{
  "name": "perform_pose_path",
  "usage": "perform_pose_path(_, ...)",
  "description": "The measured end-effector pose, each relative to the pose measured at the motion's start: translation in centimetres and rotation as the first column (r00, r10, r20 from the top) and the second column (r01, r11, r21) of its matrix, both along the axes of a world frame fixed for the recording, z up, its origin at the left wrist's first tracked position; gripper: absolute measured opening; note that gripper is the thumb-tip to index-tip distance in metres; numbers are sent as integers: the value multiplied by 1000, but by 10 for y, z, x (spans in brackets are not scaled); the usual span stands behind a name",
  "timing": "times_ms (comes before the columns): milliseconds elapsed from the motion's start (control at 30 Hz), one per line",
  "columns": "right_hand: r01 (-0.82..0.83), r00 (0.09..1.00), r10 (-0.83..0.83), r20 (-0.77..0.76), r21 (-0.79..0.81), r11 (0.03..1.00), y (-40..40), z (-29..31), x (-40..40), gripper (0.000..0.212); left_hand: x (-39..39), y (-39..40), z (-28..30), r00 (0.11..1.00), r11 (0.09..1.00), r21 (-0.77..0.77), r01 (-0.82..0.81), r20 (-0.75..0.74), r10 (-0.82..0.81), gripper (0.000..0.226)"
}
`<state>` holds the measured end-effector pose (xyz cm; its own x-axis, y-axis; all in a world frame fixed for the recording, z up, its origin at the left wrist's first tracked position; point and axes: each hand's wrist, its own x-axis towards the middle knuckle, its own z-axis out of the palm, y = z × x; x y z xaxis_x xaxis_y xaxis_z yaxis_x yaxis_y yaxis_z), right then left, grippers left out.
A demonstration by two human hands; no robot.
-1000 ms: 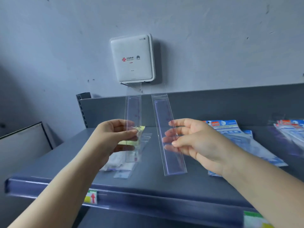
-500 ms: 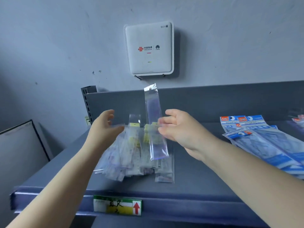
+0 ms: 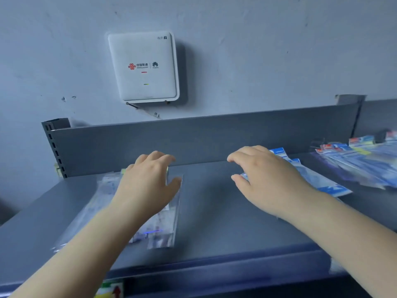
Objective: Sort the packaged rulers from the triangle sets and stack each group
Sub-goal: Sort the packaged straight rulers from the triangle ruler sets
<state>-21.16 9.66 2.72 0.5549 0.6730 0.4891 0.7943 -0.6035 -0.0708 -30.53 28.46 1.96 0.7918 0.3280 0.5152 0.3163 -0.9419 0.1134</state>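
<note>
At the near edge, a price label with a red arrow (image 3: 111,290) is seen on the front lip of the grey shelf (image 3: 214,229). Just beyond it, a loose stack of clear packaged rulers (image 3: 161,231) is laid lengthwise on the shelf's left part, somewhat fanned rather than squared. The left hand (image 3: 148,186) is placed palm down over the far half of this stack, its fingers lightly bent and spread, the thumb out to the right by the sleeves' edge; whether the palm is actually pressed on the plastic cannot be told. The right hand (image 3: 266,179) is held palm down over the shelf to the right, fingers slightly apart and loosely curved, nothing gripped; its fingertips are seen just beside, perhaps touching, the near blue-and-white triangle set packet (image 3: 322,183), though contact cannot be confirmed. Farther right, a larger overlapping heap of triangle set packets (image 3: 361,160) with red and blue headers is spread toward the shelf's back corner, well apart from the rulers. Behind everything, the shelf's upright back panel (image 3: 204,136) is seen, and above it a white WiFi router (image 3: 144,65) is mounted on the grey wall.
</note>
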Motion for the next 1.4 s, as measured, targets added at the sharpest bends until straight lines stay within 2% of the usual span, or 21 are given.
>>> perform_pose_path(100, 77, 994, -71, 88, -56, 995, -30, -1, 15, 28, 21, -33, 2, 998, 995, 69, 69, -12, -69, 48)
perform_pose_path(233, 150, 982, -139, 128, -83, 985, -89, -3, 44, 28, 59, -90, 4, 980, 978, 63, 198, -27, -196, 48)
perform_pose_path(467, 246, 969, -243, 41, -94, 965, -202, -20, 111, 27, 131, -203, 1, 927, 929, 34, 368, -85, -364, 44)
perform_pose_path(667, 292, 952, -298, -71, -91, 952, -296, -31, 178, 31, 191, -294, -10, 892, 900, 30, 435, -154, -426, 43)
perform_pose_path(800, 298, 932, -314, -179, -109, 948, -336, -35, 216, 36, 231, -336, -16, 884, 920, -19, 391, -271, -381, 47)
perform_pose_path(933, 315, 898, -352, -263, -175, 933, -353, -38, 242, 42, 273, -361, -22, 911, 974, -107, 201, -346, -226, 52)
perform_pose_path(1067, 321, 870, -373, -322, -204, 925, -354, -44, 259, 32, 299, -367, -34, 916, 996, -73, 54, -394, -78, 69)
perform_pose_path(1167, 340, 850, -369, -375, -143, 929, -354, -46, 268, 32, 306, -363, -38, 920, 994, -109, 28, -387, -68, 72)
perform_pose_path(1267, 363, 827, -358, -433, -76, 929, -353, -44, 272, 42, 308, -351, -37, 931, 962, -271, 23, -345, -119, 58)
perform_pose_path(1400, 379, 821, -339, -459, -5, 925, -353, -40, 275, 50, 312, -339, -37, 957, 903, -430, 8, -259, -132, 55)
